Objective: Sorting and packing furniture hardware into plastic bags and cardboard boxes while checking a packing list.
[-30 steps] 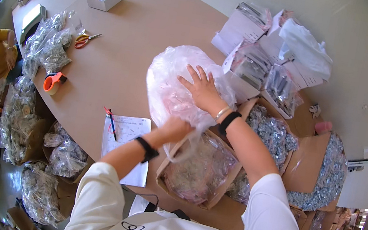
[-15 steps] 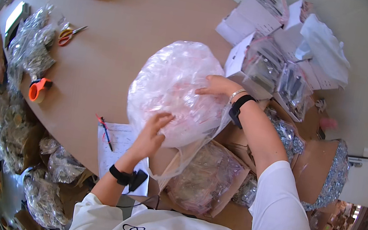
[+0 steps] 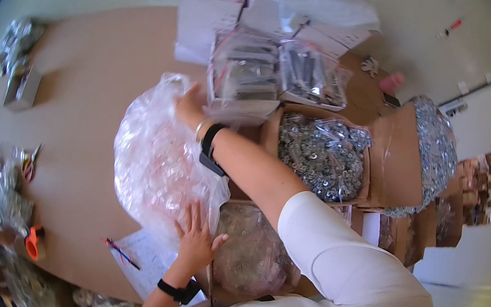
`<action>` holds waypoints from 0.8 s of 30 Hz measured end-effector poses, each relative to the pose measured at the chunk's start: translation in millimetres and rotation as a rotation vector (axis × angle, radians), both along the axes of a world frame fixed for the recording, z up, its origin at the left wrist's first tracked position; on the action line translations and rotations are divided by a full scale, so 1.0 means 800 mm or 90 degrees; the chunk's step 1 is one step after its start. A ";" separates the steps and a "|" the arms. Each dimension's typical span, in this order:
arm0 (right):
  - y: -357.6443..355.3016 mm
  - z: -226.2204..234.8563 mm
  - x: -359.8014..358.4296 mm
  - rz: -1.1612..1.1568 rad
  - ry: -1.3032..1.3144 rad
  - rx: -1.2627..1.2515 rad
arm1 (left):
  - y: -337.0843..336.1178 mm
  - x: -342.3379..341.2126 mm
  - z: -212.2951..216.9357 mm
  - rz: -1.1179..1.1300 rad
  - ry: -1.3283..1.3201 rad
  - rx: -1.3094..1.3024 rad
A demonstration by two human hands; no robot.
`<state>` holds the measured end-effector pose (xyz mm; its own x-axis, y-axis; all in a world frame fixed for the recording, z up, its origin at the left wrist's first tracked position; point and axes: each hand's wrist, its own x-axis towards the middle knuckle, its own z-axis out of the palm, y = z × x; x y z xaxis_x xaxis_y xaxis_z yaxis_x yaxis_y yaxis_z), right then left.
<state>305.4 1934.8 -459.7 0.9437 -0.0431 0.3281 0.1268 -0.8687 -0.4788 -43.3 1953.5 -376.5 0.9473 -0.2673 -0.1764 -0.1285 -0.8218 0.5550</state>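
Observation:
A large, puffy clear plastic bag (image 3: 152,152), filled with smaller pinkish plastic bags, lies on the table in front of me. My left hand (image 3: 196,242) rests at its near right edge, fingers spread, holding nothing. Across the bag reaches my right arm, putting my right hand (image 3: 191,109) at the bag's far right side; motion blurs its fingers, so their grip is unclear. Partly beneath the bag is a sheet of paper (image 3: 142,259) with a dark pen (image 3: 123,254) on it. Right of my left hand sits an open carton (image 3: 209,279) of clear bags.
White boxes (image 3: 197,33) with bagged dark parts stand at the back. A carton of metal washers (image 3: 321,159) is on the right. Scissors (image 3: 29,165), an orange tape dispenser (image 3: 35,242) and crumpled plastic bags (image 3: 3,186) lie left. A small white box (image 3: 23,89) is farther off.
The view has swung rightward, bringing the washer carton into plain sight. My left hand has flattened with spread fingers near the bag's edge. My right hand has shifted to its far side.

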 end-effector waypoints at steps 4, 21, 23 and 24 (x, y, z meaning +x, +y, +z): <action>0.001 0.068 -0.103 0.255 0.120 0.155 | 0.032 -0.003 0.003 0.088 -0.023 0.001; -0.446 0.177 -0.317 0.050 0.225 0.431 | 0.016 -0.016 0.053 0.169 -0.223 -0.080; -0.466 0.188 -0.329 0.008 0.260 0.493 | 0.013 -0.023 0.052 0.155 -0.229 -0.085; -0.473 0.194 -0.334 -0.043 0.290 0.548 | 0.007 -0.025 0.055 0.152 -0.222 -0.086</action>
<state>38.1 1556.2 -304.7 0.9589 -0.1566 -0.2368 -0.2654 -0.1976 -0.9437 -63.2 1959.5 -332.7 0.9819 -0.0326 0.1867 -0.1429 -0.7746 0.6160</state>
